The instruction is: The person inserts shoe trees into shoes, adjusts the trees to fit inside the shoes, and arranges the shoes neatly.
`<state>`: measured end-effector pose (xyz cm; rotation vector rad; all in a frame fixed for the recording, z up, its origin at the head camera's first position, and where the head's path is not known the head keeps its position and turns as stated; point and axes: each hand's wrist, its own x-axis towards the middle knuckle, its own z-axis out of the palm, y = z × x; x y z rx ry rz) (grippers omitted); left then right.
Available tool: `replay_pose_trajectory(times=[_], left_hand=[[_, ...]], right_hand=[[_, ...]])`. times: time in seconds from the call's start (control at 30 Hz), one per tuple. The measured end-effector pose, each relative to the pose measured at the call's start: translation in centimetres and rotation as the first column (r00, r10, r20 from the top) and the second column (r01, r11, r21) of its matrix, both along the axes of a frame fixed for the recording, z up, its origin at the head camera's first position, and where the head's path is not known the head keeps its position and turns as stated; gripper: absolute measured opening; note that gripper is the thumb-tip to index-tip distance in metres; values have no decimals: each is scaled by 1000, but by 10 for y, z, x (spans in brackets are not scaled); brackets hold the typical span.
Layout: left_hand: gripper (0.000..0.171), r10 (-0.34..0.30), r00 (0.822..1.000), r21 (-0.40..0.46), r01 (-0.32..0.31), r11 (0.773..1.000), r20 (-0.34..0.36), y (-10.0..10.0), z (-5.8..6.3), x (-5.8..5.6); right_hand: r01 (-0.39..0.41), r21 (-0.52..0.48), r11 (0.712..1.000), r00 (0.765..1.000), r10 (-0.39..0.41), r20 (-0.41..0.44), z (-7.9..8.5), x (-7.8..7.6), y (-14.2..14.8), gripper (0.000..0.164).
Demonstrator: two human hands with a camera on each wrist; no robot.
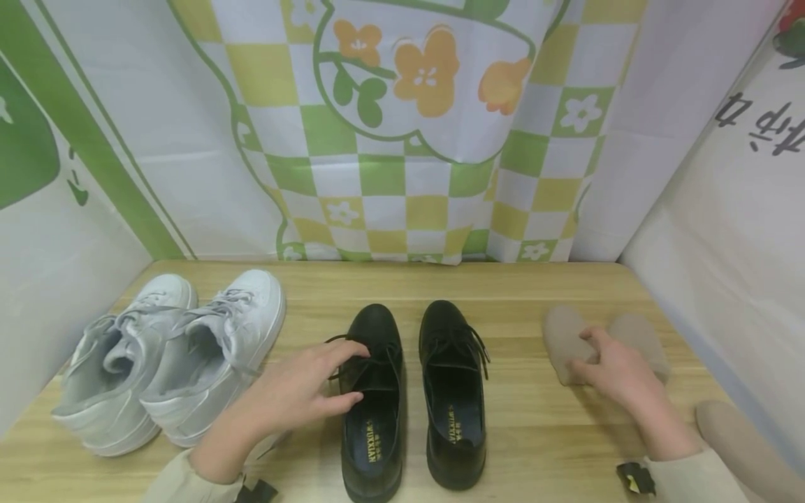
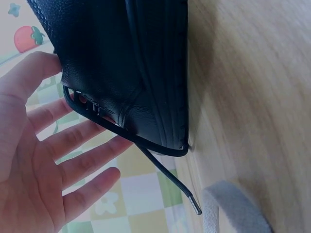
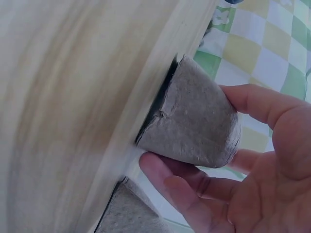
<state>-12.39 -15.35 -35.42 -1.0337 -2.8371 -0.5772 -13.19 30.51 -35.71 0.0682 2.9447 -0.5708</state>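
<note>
My left hand is at the left black lace-up shoe, thumb near its opening and fingers by the laces. In the left wrist view those fingers are spread and mostly straight beside the shoe, with a lace crossing in front. A matching right black shoe stands beside it, toe toward the curtain. Over on the right, my right hand holds a grey-brown moulded-paper shoe insert between thumb and fingers. A second paper insert lies just right of it.
White lace-up sneakers stand at the left on the wooden board. Another beige piece lies by the right edge. A checked, flowered curtain hangs behind, and printed cloth closes the right side.
</note>
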Motion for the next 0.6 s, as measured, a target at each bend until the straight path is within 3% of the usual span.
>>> replay_pose_trajectory(times=[0.27,0.6], left_hand=[[45,-21,1000,20,21,1000,5,-1,0,0],[44,-19,1000,18,19,1000,1,-2,0,-2]], right_hand=[[10,-36,999,1000,-11,-28,-1,3,-1,62],[20,-95,995,997,-26,-67,0,5,-4,65]])
